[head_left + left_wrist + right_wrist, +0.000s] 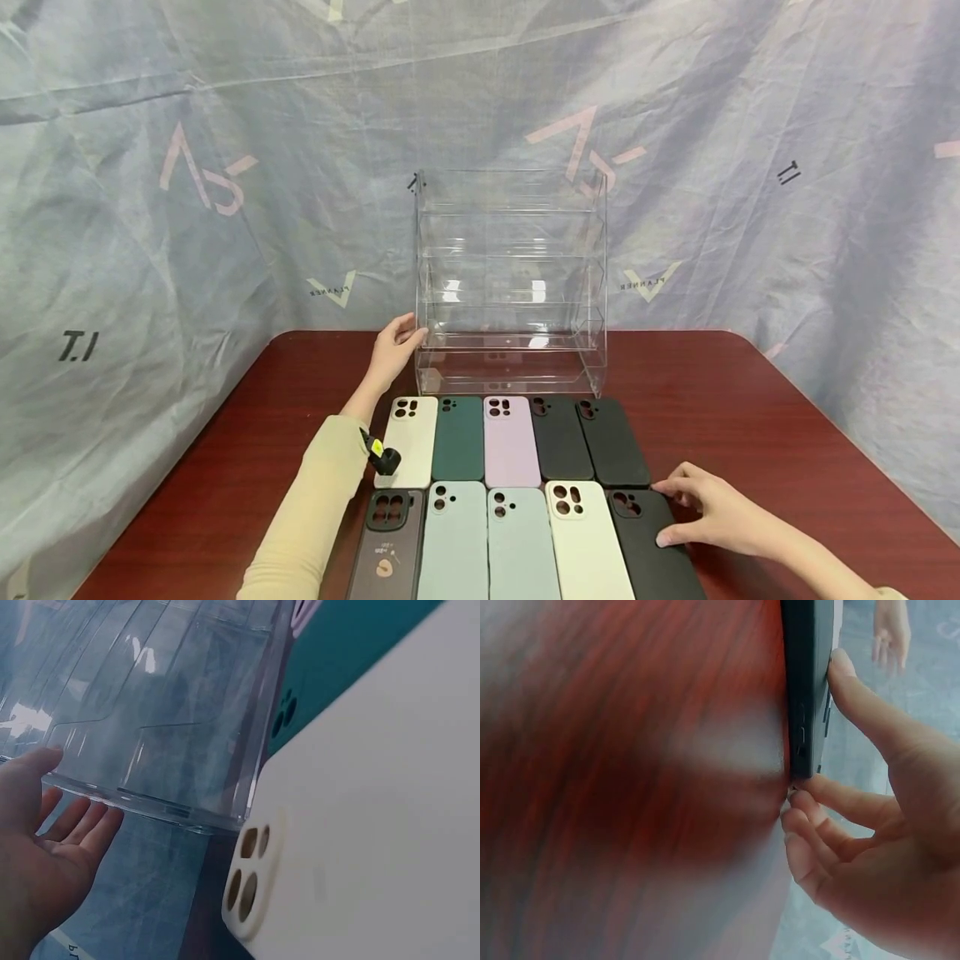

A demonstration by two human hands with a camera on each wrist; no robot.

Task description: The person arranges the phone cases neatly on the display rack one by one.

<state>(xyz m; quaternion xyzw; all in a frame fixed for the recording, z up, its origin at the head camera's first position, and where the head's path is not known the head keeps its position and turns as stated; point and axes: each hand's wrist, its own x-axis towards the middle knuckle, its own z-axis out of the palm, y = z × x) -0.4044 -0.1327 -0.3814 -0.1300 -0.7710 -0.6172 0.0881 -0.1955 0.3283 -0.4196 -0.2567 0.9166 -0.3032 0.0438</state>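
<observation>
A clear acrylic tiered rack stands at the back of the table. My left hand holds its left side low down; in the left wrist view the thumb lies over the panel's edge and the fingers are on the other side. Toward the front right, my right hand is at a black phone case lying in the front row. In the right wrist view its thumb rests on the case's face and the index finger meets its corner. Other fingers curl beside the case.
Two rows of phone cases lie before the rack: white, dark green, lilac and black behind; a translucent dark one, pale blue and another white in front. Printed fabric surrounds the red-brown table.
</observation>
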